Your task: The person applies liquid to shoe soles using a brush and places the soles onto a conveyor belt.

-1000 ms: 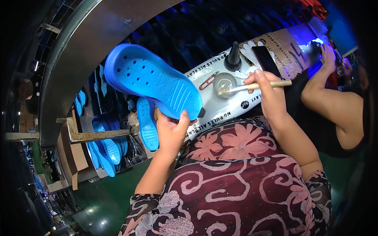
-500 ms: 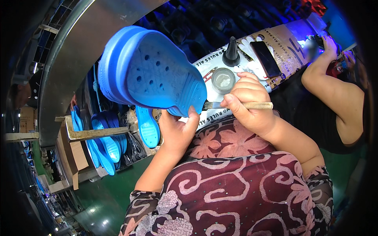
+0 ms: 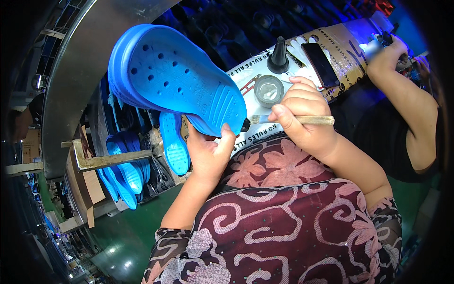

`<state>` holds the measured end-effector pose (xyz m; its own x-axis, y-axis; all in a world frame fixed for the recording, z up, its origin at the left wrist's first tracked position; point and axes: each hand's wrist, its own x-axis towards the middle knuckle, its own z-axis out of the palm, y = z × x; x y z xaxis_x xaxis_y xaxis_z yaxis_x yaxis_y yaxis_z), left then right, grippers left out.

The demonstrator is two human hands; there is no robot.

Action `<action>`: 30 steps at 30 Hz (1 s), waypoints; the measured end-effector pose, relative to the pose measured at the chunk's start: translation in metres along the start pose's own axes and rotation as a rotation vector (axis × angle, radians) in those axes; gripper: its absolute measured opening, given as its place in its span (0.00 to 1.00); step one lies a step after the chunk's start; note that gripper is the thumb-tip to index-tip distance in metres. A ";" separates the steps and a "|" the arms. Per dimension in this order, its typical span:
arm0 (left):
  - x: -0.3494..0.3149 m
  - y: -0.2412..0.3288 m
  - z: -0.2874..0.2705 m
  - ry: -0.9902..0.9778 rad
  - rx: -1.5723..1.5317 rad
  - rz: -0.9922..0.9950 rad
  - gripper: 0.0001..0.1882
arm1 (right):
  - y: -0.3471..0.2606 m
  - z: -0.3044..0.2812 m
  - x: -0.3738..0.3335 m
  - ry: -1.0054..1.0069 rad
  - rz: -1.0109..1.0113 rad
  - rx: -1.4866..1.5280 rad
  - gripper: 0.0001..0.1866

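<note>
A dim workshop with a green floor lies below; a curved grey metal band sweeps up the left side, and a bench covered in printed cardboard runs across the top right. On that bench, near its near edge, stand a small round tin, a black cone and a dark phone. A co-worker's arm rests at the bench's far right end.

The left hand grips the blue clog by its heel end, fingers wrapped under and thumb on the rim, holding it up over the lap with the sole facing the camera. The right hand pinches a wooden-handled brush, fingers closed tightly round the handle.

A second ago the brush was over at the tin and the clog lay flatter and farther left. Since then the clog has tilted up and come closer, and the brush has left the tin; its dark tip now touches the clog's heel edge, just beside the left thumb. That reads as the loading of the brush being over and the coating of the edge under way.

More blue clogs hang on a rack at the left.
</note>
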<state>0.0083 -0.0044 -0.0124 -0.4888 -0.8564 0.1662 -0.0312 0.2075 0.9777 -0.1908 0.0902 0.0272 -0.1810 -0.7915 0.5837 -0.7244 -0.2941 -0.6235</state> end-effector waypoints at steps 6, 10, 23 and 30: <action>-0.002 -0.002 0.003 0.043 0.033 -0.029 0.27 | -0.004 0.005 0.001 0.002 -0.050 0.048 0.11; -0.002 0.000 0.007 0.060 -0.005 -0.014 0.27 | -0.003 0.005 -0.001 -0.014 -0.061 0.060 0.11; -0.001 -0.002 0.015 0.172 0.036 0.323 0.14 | -0.007 0.011 0.002 0.056 -0.050 0.096 0.14; -0.002 -0.013 0.003 0.024 0.094 0.389 0.25 | -0.008 0.006 0.004 0.056 0.057 0.162 0.16</action>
<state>0.0075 -0.0042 -0.0261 -0.4591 -0.7162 0.5256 0.0721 0.5596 0.8256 -0.1821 0.0865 0.0312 -0.2588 -0.7793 0.5707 -0.5965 -0.3358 -0.7290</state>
